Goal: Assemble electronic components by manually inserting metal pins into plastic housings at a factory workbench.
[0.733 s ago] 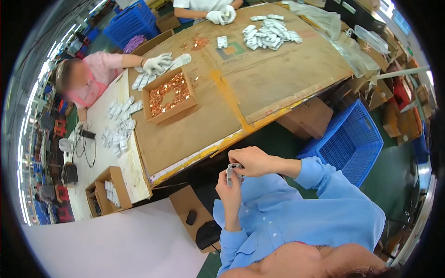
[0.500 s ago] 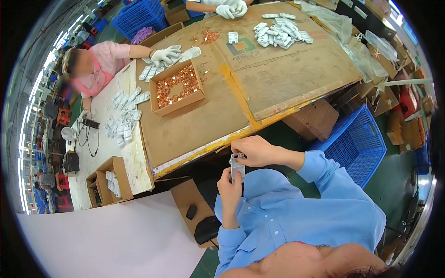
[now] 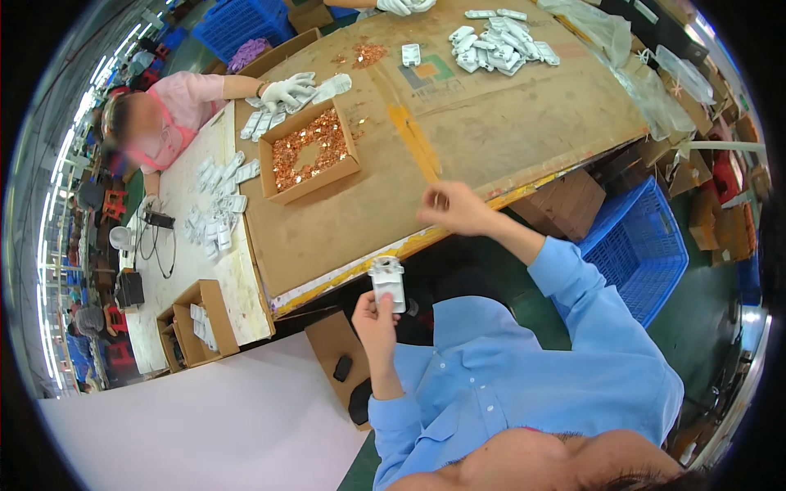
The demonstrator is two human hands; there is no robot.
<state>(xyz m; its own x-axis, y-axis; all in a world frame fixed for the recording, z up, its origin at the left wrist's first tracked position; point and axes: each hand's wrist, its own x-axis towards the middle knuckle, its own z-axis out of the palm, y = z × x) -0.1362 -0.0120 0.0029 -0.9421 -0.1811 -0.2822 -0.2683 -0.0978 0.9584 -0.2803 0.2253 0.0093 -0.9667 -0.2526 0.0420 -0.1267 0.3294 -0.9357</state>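
Observation:
My left hand grips a white plastic housing by its lower end, just off the front edge of the worktable. Cut-outs show at the housing's upper end. My right hand hangs over the table's front edge, apart from the housing. Its fingers are curled together, and whatever they may hold is too small to make out. Farther left on the table, an open cardboard box holds many small copper-coloured metal pieces.
White housings are piled at the far right and left. Across the table, one co-worker's gloved hand rests on more housings; another's gloved hands show at the top. A blue crate stands at the right.
My right hand has left the housing and moved up and right over the table edge. My left hand has shifted left with the housing, now fully visible.

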